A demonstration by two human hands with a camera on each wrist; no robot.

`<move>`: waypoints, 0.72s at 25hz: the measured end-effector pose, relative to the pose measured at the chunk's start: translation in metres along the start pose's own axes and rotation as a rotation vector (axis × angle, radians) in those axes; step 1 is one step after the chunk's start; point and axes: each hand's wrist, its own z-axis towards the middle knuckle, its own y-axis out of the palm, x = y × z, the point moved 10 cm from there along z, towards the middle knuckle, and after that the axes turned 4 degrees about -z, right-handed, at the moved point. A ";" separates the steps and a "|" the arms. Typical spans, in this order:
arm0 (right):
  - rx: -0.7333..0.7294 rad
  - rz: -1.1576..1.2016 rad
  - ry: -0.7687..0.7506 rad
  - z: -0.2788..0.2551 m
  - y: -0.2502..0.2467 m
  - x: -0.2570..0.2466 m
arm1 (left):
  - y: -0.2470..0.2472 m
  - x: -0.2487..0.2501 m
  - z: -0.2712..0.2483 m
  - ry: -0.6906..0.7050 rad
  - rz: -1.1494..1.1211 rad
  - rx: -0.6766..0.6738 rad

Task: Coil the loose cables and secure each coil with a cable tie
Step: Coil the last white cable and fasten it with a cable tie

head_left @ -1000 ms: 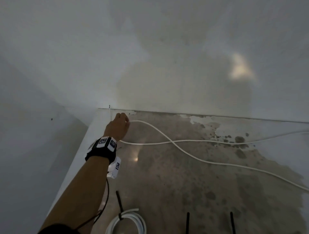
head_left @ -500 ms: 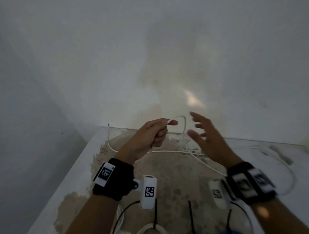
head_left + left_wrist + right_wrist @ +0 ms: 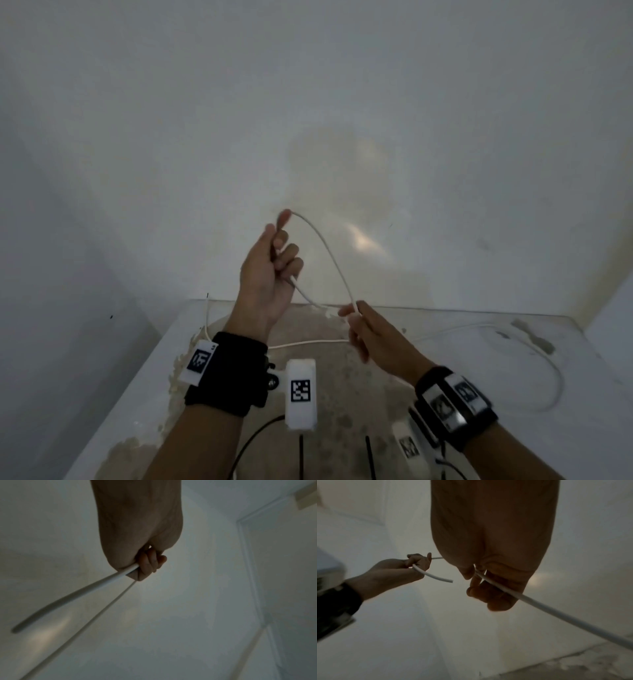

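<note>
The left hand point(image 3: 267, 274) sits at frame centre, above and left of the right hand point(image 3: 366, 329); the cable point(image 3: 329, 253) arches between them, then trails right across the table point(image 3: 582, 394).

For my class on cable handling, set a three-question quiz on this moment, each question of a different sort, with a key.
1. True or false: the left hand grips the white cable.
2. Which hand is lower in the head view? A) left B) right hand
3. Fill in: between the two hands the cable forms an arching ____.

Key: 1 true, its fingers curl round the cable. 2 B, it pinches the cable just above the stained tabletop. 3 loop.
</note>
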 end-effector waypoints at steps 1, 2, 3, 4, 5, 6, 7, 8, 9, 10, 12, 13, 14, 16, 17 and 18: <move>-0.043 -0.125 0.003 -0.015 0.002 0.005 | -0.006 0.017 0.006 0.063 -0.014 0.038; -0.110 -0.274 0.007 -0.029 0.004 0.007 | -0.014 0.028 0.011 0.101 -0.011 0.073; -0.188 -0.434 0.010 -0.043 0.006 0.004 | -0.019 0.031 0.015 0.110 0.016 0.100; -0.258 -0.581 -0.011 -0.054 0.007 -0.005 | -0.023 0.027 0.015 0.099 0.065 0.117; -0.312 -0.700 -0.055 -0.063 0.008 -0.023 | -0.023 0.016 0.013 0.076 0.126 0.123; -0.328 -0.773 -0.124 -0.071 0.008 -0.047 | -0.021 0.001 0.009 0.046 0.183 0.117; -0.318 -0.816 -0.209 -0.076 0.007 -0.075 | -0.017 -0.018 0.004 0.011 0.226 0.110; -0.289 -0.824 -0.303 -0.078 0.005 -0.101 | -0.011 -0.034 -0.003 -0.025 0.263 0.098; -0.253 -0.813 -0.379 -0.080 0.000 -0.126 | -0.007 -0.050 -0.008 -0.066 0.303 0.084; -0.201 -0.775 -0.431 -0.079 -0.009 -0.145 | -0.001 -0.061 -0.014 -0.107 0.346 0.057; -0.035 -0.642 -0.490 -0.073 -0.043 -0.167 | 0.013 -0.081 -0.027 -0.201 0.465 -0.045; 0.059 -0.571 -0.506 -0.068 -0.062 -0.173 | 0.021 -0.086 -0.035 -0.243 0.543 -0.119; 0.141 -0.508 -0.489 -0.063 -0.081 -0.172 | 0.029 -0.091 -0.043 -0.289 0.602 -0.198; 0.225 -0.371 -0.377 -0.047 -0.108 -0.153 | 0.041 -0.103 -0.060 -0.431 0.592 -0.303; 0.246 -0.302 -0.323 -0.042 -0.115 -0.140 | 0.045 -0.109 -0.065 -0.507 0.525 -0.328; 0.270 -0.254 -0.287 -0.038 -0.118 -0.129 | 0.050 -0.111 -0.070 -0.553 0.448 -0.342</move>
